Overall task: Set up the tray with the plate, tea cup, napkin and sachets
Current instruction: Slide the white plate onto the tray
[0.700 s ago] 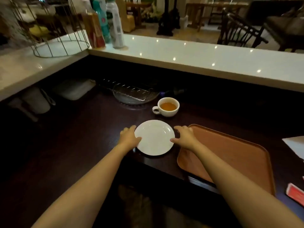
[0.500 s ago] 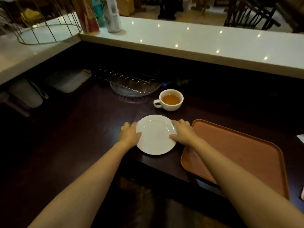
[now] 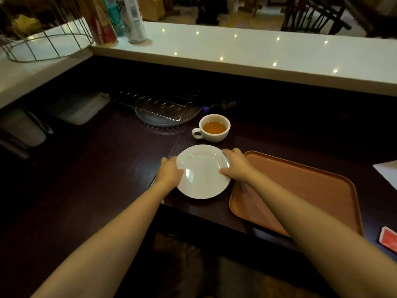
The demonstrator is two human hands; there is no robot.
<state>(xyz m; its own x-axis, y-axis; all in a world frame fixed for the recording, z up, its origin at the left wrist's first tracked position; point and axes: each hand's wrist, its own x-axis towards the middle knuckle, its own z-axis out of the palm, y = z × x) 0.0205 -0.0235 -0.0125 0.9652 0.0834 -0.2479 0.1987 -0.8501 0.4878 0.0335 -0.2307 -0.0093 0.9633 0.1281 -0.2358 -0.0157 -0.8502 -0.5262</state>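
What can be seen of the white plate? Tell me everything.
The white plate is small, round and glossy, apparently ceramic, and empty. It lies on the dark counter, left of the orange tray and nearer than the tea cup. The left hand and right hand grip its opposite rims.

A dim room. A dark wood counter (image 3: 107,168) runs below a raised white ledge (image 3: 236,50) dotted with small reflected ceiling lights. On the ledge stand a wire frame (image 3: 47,46) and bottles (image 3: 133,20). Beyond it, dark chairs (image 3: 318,16) stand on a pale floor (image 3: 240,20).
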